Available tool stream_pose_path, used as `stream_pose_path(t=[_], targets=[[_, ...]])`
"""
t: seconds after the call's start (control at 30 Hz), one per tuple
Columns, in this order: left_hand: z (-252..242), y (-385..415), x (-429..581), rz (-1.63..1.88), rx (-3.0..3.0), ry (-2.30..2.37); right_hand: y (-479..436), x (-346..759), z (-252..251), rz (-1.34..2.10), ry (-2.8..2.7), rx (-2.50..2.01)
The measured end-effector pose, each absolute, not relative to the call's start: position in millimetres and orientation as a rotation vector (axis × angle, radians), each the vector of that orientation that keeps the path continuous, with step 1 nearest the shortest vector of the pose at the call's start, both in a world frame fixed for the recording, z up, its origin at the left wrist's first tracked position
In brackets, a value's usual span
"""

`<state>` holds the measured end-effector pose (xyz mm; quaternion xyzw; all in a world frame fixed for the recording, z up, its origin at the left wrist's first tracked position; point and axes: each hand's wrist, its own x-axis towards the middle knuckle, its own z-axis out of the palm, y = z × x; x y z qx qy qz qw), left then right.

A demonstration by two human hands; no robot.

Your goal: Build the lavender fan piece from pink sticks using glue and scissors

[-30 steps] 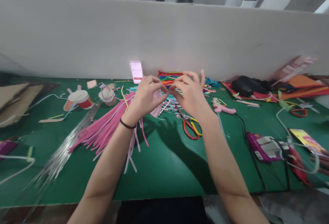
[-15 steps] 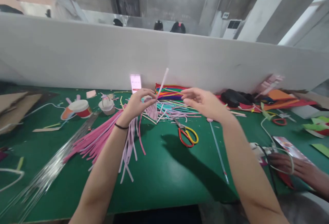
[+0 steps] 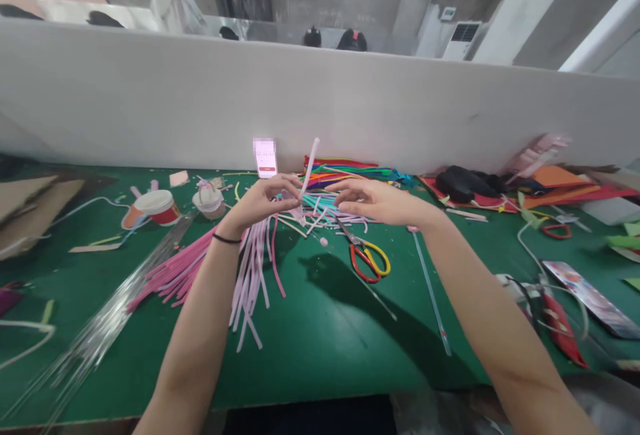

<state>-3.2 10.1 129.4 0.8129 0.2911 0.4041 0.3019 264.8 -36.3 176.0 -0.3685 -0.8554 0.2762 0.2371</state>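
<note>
My left hand [image 3: 265, 200] is closed in a pinch around a pale pink pipe cleaner [image 3: 311, 163], which stands up above the fingertips. Some pinkish material shows below those fingers, but its shape is unclear. Facing it, my right hand [image 3: 373, 200] hovers with thumb and fingers apart, nothing visible between them. Below the hands are a small pale pink ball [image 3: 324, 242] and a thin pale stick [image 3: 376, 296]; whether they join is unclear. Scissors [image 3: 369, 258] with red and yellow handles lie near my right hand. Pink and lilac pipe cleaners [image 3: 253, 282] spread beneath my left forearm.
Clear thin rods [image 3: 115, 308] lie at left, near a paper cup [image 3: 159, 207] and a lidded cup [image 3: 209, 200]. A lit phone [image 3: 266, 158] leans on the white partition [image 3: 200, 95]. Bright pipe cleaners [image 3: 350, 172] lie behind my hands. Another phone [image 3: 595, 296] and cables sit right.
My right hand has moved left, closer to my left hand. The small ball and thin stick have appeared below them. Another person's hand at the right has left the view.
</note>
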Motion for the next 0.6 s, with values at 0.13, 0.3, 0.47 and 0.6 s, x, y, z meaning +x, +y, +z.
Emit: stream_pose_path(t=[0.13,0.3,0.47,0.6], targets=[[131,4,3,0.955,2.078,0.642,-33,249,164,0.868,-2.241,-0.955],[118,7,17,0.858,1.861,0.574,-23,225,151,0.977,-2.116,-0.826],[108,11,26,1.053,1.723,0.617,-14,219,143,0.689,-1.951,-0.833],[113,10,29,1.105,1.684,0.654,-11,220,142,0.537,-1.919,-0.886]])
